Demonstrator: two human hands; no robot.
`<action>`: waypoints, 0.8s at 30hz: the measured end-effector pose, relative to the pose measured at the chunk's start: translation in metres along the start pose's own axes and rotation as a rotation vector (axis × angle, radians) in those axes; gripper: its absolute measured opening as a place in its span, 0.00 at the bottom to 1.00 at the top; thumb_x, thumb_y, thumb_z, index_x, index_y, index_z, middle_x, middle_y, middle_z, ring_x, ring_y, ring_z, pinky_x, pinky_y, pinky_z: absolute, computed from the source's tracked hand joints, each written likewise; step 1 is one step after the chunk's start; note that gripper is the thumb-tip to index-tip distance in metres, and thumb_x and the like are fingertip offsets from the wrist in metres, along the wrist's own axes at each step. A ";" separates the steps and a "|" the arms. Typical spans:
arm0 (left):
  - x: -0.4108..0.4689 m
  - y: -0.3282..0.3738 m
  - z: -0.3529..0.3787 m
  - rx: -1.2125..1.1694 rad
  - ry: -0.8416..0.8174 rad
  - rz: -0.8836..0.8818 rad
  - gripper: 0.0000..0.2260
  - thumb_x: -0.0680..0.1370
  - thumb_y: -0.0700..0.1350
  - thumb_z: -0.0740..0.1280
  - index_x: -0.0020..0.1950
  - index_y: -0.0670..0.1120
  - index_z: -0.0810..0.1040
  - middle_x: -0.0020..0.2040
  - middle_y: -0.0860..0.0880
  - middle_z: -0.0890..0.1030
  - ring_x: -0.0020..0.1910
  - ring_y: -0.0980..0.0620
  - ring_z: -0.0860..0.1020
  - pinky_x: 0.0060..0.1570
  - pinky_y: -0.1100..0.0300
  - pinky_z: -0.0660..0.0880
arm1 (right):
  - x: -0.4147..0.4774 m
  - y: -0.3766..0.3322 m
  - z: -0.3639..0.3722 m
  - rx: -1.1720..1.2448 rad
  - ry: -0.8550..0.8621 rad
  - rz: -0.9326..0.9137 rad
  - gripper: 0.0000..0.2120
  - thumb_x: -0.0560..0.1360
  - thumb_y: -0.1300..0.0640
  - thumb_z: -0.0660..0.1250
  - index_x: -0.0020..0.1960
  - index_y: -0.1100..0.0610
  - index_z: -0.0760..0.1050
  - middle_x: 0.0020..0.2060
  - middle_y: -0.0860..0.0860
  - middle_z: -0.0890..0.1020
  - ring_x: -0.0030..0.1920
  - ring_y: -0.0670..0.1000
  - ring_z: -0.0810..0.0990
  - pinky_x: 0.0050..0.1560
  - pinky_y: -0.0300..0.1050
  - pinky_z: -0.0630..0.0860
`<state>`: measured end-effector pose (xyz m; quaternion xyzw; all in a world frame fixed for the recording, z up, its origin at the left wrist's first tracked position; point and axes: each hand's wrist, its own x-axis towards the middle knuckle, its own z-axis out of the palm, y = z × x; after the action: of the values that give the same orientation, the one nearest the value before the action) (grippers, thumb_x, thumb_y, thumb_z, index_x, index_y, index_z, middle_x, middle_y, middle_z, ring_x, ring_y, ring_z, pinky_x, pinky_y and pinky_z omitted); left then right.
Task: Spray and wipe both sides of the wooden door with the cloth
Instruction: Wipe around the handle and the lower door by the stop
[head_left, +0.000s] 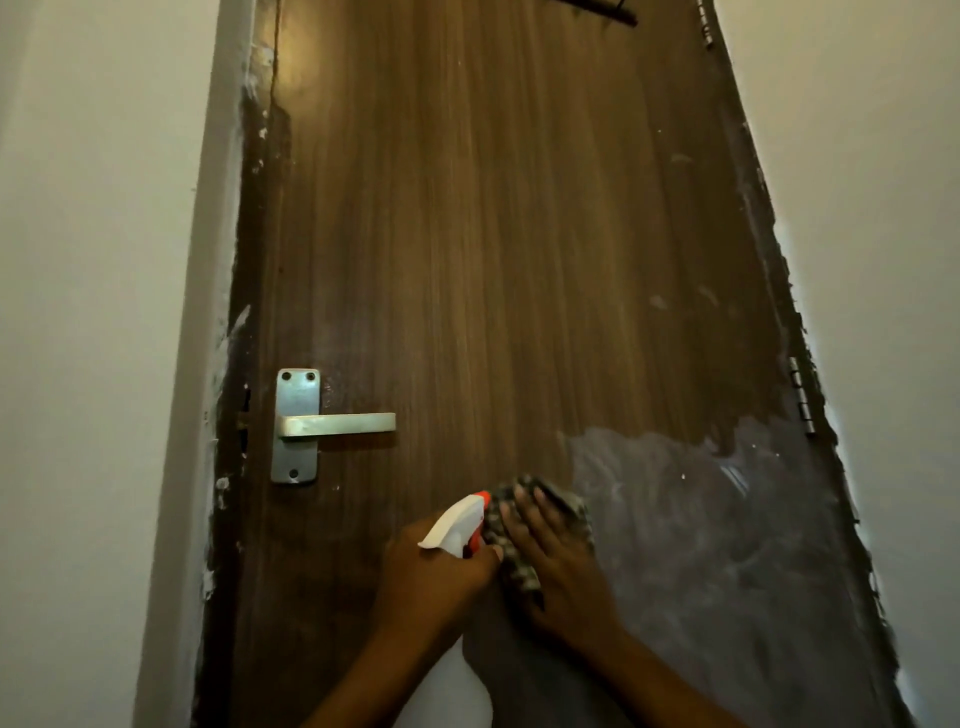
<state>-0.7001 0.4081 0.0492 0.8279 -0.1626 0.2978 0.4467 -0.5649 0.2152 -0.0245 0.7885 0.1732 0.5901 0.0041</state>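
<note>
Wooden door (493, 234): shut in its frame, fills the view, pale wall (93, 312) on either side. Only this face shows. (A)

Noted. Surface condition? (B)

Upper part and handle side read as glossy brown grain. The lower part toward the hinge (800, 395) carries a dull, streaky grey patch (701, 519). Cannot tell whether it is wet spray or residue. (A)

Fittings? (B)

Lever handle (332, 423) at mid-height on the left, well apart from the hands. (A)

Hands and grip? (B)

Left hand (436, 577) is clenched round the neck of the spray bottle (457, 525), nozzle toward the door. Right hand (561, 566) lies flat with its fingers straight, pressing the checked cloth (519, 519) against the wood at the patch's left edge. The bottle head touches or just misses the cloth. (A)

Progress estimate? (B)

Judgement: this face is partly done. The step in hand looks like wiping the patch. Left to do: the rest of the patch, the part below the view, and the whole far side, which cannot be checked from here. (A)
</note>
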 end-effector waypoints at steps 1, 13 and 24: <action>0.002 0.003 0.006 -0.014 -0.008 -0.036 0.28 0.75 0.52 0.67 0.72 0.45 0.63 0.66 0.45 0.72 0.63 0.49 0.72 0.62 0.61 0.69 | -0.025 0.011 0.001 0.010 0.024 0.026 0.34 0.76 0.44 0.58 0.79 0.52 0.56 0.79 0.51 0.54 0.79 0.54 0.55 0.77 0.52 0.49; 0.013 0.032 0.078 -0.196 -0.062 0.045 0.10 0.73 0.49 0.70 0.49 0.60 0.73 0.45 0.57 0.75 0.49 0.58 0.71 0.51 0.66 0.67 | 0.036 0.055 -0.013 0.017 0.133 0.110 0.29 0.81 0.39 0.48 0.79 0.50 0.57 0.78 0.52 0.58 0.79 0.54 0.54 0.75 0.60 0.55; 0.022 0.084 0.134 -0.300 -0.021 -0.082 0.20 0.69 0.46 0.74 0.59 0.51 0.75 0.50 0.46 0.80 0.51 0.45 0.79 0.58 0.48 0.75 | 0.054 0.164 -0.039 0.132 0.213 0.426 0.33 0.77 0.42 0.56 0.80 0.49 0.53 0.79 0.49 0.55 0.79 0.51 0.50 0.78 0.54 0.48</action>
<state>-0.6813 0.2504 0.0606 0.7608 -0.1759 0.2430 0.5755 -0.5441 0.0681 0.0718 0.7393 0.0409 0.6447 -0.1901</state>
